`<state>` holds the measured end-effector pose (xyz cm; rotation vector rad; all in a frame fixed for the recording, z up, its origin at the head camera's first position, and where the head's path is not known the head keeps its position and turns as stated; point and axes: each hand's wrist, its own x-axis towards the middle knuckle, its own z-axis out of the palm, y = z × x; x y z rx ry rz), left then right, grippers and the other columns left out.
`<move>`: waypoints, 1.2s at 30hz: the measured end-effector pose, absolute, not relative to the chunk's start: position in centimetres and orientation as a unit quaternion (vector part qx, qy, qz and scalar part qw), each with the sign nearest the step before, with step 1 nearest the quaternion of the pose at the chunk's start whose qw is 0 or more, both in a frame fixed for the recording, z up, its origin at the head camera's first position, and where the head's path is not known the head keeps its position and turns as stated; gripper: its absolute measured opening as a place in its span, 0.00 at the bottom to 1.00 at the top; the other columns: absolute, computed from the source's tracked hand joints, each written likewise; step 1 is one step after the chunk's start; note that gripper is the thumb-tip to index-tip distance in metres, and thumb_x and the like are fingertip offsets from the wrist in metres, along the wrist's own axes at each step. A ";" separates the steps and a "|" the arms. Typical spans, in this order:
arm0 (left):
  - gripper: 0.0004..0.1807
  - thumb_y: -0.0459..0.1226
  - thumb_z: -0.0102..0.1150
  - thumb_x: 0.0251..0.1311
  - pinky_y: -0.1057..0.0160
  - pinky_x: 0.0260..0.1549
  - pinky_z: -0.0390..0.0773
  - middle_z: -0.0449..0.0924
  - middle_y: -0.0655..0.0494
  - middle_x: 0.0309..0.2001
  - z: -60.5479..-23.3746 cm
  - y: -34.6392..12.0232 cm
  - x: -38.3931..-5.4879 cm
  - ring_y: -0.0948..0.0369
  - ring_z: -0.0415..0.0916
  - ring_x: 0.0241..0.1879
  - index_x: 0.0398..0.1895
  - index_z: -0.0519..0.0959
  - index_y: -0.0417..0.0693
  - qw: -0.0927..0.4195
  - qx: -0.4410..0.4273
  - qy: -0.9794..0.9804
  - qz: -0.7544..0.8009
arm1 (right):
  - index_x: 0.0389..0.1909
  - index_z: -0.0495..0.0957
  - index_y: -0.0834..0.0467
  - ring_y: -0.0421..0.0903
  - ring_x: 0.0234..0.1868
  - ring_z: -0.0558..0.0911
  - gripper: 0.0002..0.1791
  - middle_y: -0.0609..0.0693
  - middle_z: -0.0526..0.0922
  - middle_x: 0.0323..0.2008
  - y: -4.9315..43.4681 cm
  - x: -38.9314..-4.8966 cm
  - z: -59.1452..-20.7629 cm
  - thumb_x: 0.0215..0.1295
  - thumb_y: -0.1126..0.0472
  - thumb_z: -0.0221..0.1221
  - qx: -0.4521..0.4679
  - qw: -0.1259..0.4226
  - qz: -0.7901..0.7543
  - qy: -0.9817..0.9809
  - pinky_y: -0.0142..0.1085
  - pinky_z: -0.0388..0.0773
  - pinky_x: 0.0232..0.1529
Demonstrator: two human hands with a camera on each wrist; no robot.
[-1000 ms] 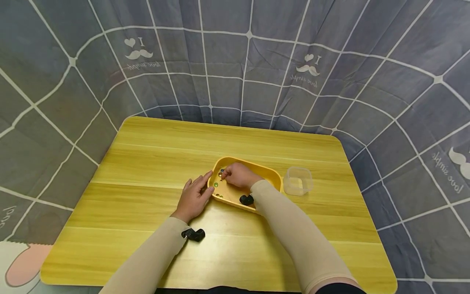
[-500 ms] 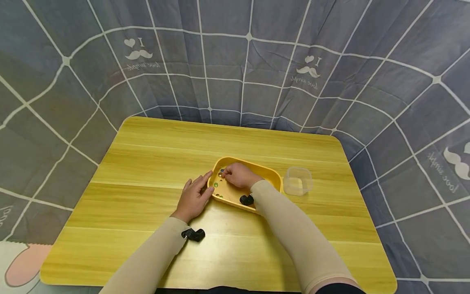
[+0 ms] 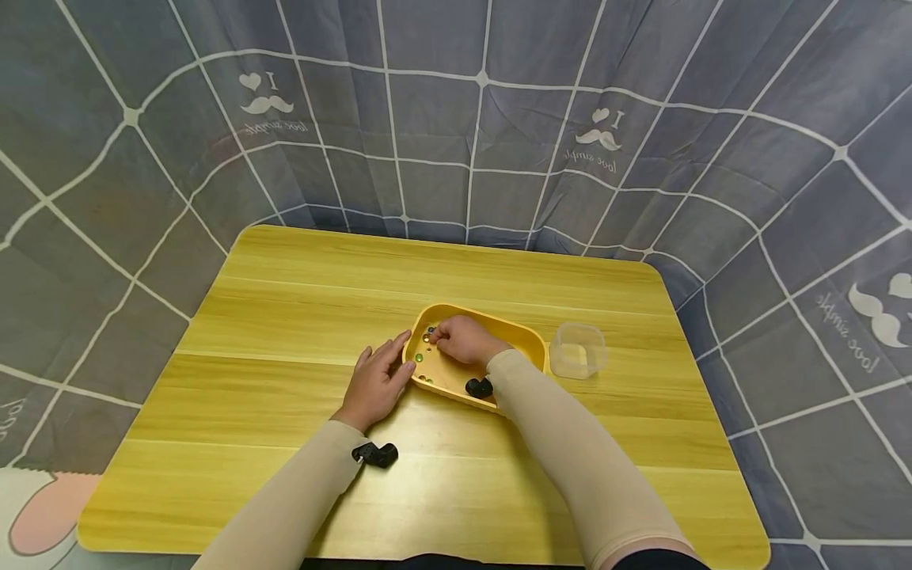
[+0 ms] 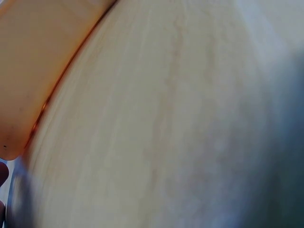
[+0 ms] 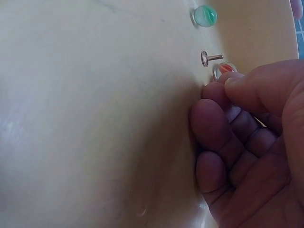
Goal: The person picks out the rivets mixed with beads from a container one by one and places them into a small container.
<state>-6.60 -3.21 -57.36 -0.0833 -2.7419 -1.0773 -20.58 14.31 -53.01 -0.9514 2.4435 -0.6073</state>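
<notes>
In the head view, little differs from a second ago: the right hand [image 3: 466, 340] keeps its place inside the yellow tray [image 3: 447, 372], while the left hand [image 3: 374, 385] stays against the tray's left end, its fingers straight and spread a little. Only the background curtain [image 3: 442, 119] has shifted slightly, as if the worn camera turned a touch. Marbles [image 3: 419, 358] and other tiny pieces lie along that same end of the tray, near the right fingertips, and none can be made out in the clear box [image 3: 579, 369] just beyond the right end on the desk [image 3: 306, 317]. With so little moved, the work appears to be at a fine, unhurried point among the small pieces. In the left wrist view, the tray's outer wall fills the upper left corner, and two blurred fingertips [image 4: 3, 173] show at the frame's edge near its lower corner. In the right wrist view, the right fingers are curled in, thumb and fingertip together right by the red-swirled marble [image 5: 227, 69], partly hidden behind them; whether anything is pinched between them I cannot tell. A small metal pin [image 5: 209, 58] is just beside that marble, and the green-swirled marble [image 5: 206, 16] lies farther off.
</notes>
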 end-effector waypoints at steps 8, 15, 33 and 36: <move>0.27 0.56 0.42 0.66 0.45 0.69 0.43 0.69 0.60 0.63 -57.2 -3.4 -6.7 0.53 0.59 0.67 0.68 0.59 0.69 0.089 -0.020 -0.929 -0.359 | 0.41 0.82 0.48 0.37 0.32 0.76 0.10 0.41 0.83 0.39 14.6 -20.3 -53.5 0.66 0.58 0.52 -0.337 0.208 -0.231 0.889 0.27 0.73 0.34; 0.24 0.53 0.45 0.66 0.46 0.69 0.43 0.71 0.59 0.61 -57.2 -3.6 -6.7 0.52 0.60 0.67 0.65 0.66 0.65 0.094 -0.013 -0.931 -0.352 | 0.38 0.82 0.49 0.39 0.33 0.76 0.09 0.42 0.83 0.38 14.8 -19.9 -53.9 0.65 0.58 0.53 -0.330 0.205 -0.258 0.885 0.29 0.73 0.36; 0.29 0.59 0.42 0.64 0.46 0.69 0.42 0.65 0.62 0.66 -57.3 -4.0 -6.4 0.53 0.60 0.67 0.69 0.54 0.75 0.094 -0.025 -0.926 -0.366 | 0.33 0.83 0.47 0.39 0.27 0.76 0.05 0.38 0.82 0.30 15.0 -20.4 -53.5 0.62 0.56 0.58 -0.321 0.247 -0.276 0.871 0.29 0.74 0.29; 0.29 0.58 0.42 0.64 0.46 0.69 0.42 0.64 0.63 0.66 -57.3 -4.0 -6.3 0.53 0.60 0.67 0.69 0.53 0.76 0.094 -0.026 -0.924 -0.370 | 0.35 0.83 0.48 0.40 0.28 0.76 0.07 0.40 0.82 0.33 15.1 -20.4 -53.2 0.63 0.57 0.57 -0.306 0.263 -0.291 0.867 0.30 0.76 0.29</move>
